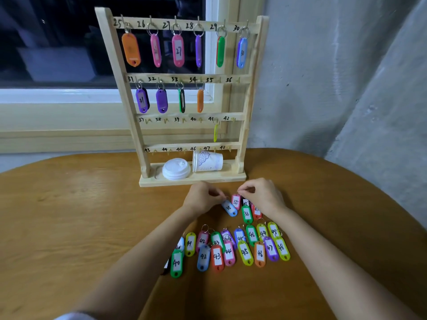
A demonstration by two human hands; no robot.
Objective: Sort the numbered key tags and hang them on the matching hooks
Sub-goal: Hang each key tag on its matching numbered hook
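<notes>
Two bare forearms [143, 255] reached in from the bottom edge across a round wooden tabletop [69, 215]. Between them lay a loose double row of coloured key tags [217, 256], numbered from 40 to 48, flat on the wood. Just beyond sat a smaller cluster, where both hands worked. The left hand [203, 197] had its fingers curled, its grip pinching the ring end of a blue tag [229, 208] marked 38, which lay tilted on the tabletop. The right hand [263, 195], close beside it, pinched the ring of a pink tag [235, 201] marked 35. A green tag [247, 214] marked 36 and a red tag [257, 212] lay just under the right hand.

Behind the hands stood a wooden rack [250, 88] with four numbered rails. Hooks 25 to 34 each carried tags, and a yellow tag [215, 132] hung on hook 41. On the rack's base rested a stack of white lids [176, 169] and a paper cup [208, 161] on its side.
</notes>
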